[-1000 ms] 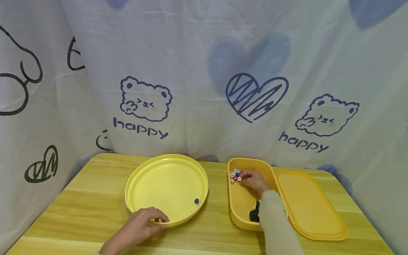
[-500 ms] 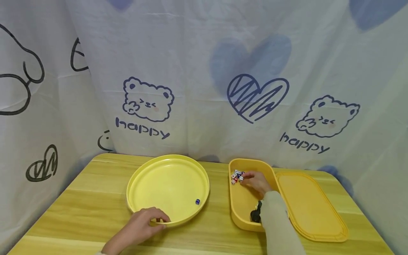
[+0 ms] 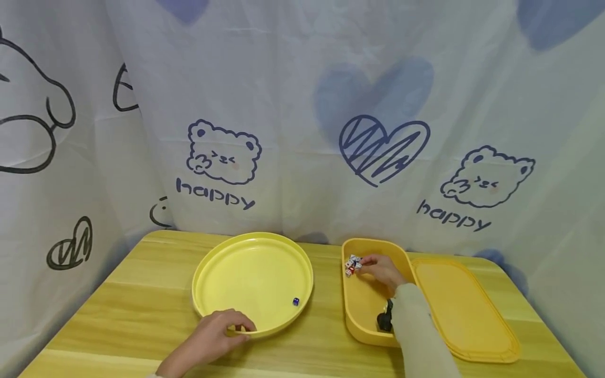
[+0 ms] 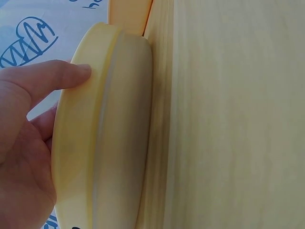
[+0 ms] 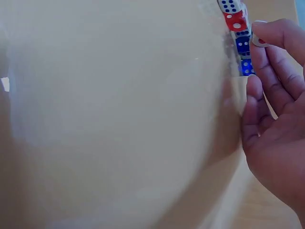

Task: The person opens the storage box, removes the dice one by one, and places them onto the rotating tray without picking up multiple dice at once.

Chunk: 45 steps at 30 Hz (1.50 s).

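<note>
In the head view my left hand (image 3: pixel 219 333) holds the near rim of a round yellow tray (image 3: pixel 250 268). Its thumb lies on the tray's outer wall (image 4: pixel 78 129) in the left wrist view, with the fingers behind the rim. One blue die (image 3: pixel 295 302) lies inside the tray, near its right side. My right hand (image 3: pixel 382 270) reaches into an orange-yellow box (image 3: pixel 361 299). Between thumb and forefinger it pinches a white die (image 5: pixel 259 42), mostly covered by the fingers. Next to these fingertips is a pile of red, white and blue dice (image 3: pixel 350 265) against the box's left wall.
A dark object (image 3: pixel 385 320), partly hidden by the right sleeve (image 3: pixel 420 325), lies at the near end of the box. The box's lid (image 3: pixel 465 310) lies to its right on the wooden table (image 3: pixel 118 310). A printed curtain (image 3: pixel 293 131) hangs behind.
The head view has shifted slightly, so everything appears a little further right and lower. My left hand keeps its hold on the tray, and my right hand stays by the dice pile.
</note>
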Each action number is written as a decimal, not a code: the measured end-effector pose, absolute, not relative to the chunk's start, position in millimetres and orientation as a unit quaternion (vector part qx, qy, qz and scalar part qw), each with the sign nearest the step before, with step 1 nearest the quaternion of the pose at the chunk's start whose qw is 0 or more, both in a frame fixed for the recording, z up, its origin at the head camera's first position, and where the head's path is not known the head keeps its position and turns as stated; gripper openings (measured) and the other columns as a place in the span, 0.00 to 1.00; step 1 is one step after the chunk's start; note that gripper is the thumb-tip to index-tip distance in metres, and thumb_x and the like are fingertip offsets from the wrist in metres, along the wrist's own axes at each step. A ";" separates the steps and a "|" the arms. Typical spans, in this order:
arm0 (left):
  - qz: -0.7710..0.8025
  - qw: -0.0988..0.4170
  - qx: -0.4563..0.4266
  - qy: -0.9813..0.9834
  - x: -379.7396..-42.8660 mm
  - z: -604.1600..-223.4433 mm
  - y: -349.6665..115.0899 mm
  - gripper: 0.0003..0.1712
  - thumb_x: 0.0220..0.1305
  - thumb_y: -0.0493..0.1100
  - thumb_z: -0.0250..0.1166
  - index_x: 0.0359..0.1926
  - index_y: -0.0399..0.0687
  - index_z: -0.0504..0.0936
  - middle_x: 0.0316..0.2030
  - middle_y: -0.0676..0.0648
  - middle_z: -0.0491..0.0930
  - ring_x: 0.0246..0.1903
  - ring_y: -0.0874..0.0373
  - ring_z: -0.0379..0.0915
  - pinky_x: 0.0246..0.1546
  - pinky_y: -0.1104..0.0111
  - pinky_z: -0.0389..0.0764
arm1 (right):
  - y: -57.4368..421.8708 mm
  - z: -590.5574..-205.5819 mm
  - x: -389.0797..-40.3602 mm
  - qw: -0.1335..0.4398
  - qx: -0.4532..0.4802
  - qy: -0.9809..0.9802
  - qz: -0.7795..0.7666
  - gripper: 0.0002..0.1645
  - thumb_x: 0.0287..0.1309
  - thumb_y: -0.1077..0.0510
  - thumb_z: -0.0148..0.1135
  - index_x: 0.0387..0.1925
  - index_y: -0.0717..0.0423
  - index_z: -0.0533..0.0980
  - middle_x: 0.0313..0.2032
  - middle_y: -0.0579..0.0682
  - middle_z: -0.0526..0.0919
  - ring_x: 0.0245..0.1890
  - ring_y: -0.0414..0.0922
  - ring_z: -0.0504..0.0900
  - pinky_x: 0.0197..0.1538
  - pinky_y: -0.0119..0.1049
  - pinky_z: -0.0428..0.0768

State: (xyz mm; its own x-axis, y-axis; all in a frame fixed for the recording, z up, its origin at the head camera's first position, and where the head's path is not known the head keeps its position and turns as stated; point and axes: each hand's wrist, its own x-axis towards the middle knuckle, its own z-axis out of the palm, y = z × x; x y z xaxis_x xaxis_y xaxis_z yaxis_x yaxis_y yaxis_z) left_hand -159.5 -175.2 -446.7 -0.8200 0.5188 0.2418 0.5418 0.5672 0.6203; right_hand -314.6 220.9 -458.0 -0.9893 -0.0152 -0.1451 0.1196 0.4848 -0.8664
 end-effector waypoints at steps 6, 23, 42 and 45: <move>-0.361 0.016 -0.299 -0.883 -158.4 -447.4 -175.4 0.05 0.59 0.40 0.70 0.37 0.52 0.86 0.34 0.60 0.82 0.33 0.69 0.70 0.28 0.72 0.71 | 220.7 -448.9 -314.4 0.066 0.005 0.874 -0.482 0.08 0.52 0.64 0.66 0.34 0.64 0.78 0.31 0.49 0.78 0.33 0.45 0.71 0.36 0.34 0.69; -0.359 0.030 -0.300 -0.883 -158.2 -448.3 -173.6 0.05 0.58 0.39 0.70 0.37 0.52 0.86 0.34 0.60 0.82 0.33 0.69 0.71 0.28 0.73 0.72 | 192.3 -390.2 -301.6 0.007 -0.066 0.866 -0.495 0.09 0.58 0.62 0.64 0.39 0.64 0.78 0.36 0.52 0.80 0.37 0.47 0.75 0.44 0.39 0.74; -0.358 0.035 -0.303 -0.882 -159.3 -449.9 -173.6 0.06 0.58 0.39 0.70 0.37 0.52 0.86 0.34 0.60 0.82 0.33 0.69 0.71 0.28 0.73 0.72 | 147.6 -381.0 -245.9 -0.063 -0.081 0.811 -0.576 0.08 0.54 0.65 0.67 0.38 0.63 0.79 0.33 0.51 0.77 0.33 0.45 0.74 0.29 0.30 0.75; -0.357 0.037 -0.304 -0.882 -159.5 -450.4 -174.0 0.06 0.58 0.39 0.70 0.37 0.52 0.86 0.34 0.60 0.82 0.33 0.69 0.71 0.28 0.73 0.72 | 140.7 -384.6 -240.8 -0.076 -0.093 0.809 -0.576 0.08 0.53 0.66 0.67 0.37 0.63 0.80 0.33 0.51 0.78 0.33 0.45 0.74 0.32 0.31 0.74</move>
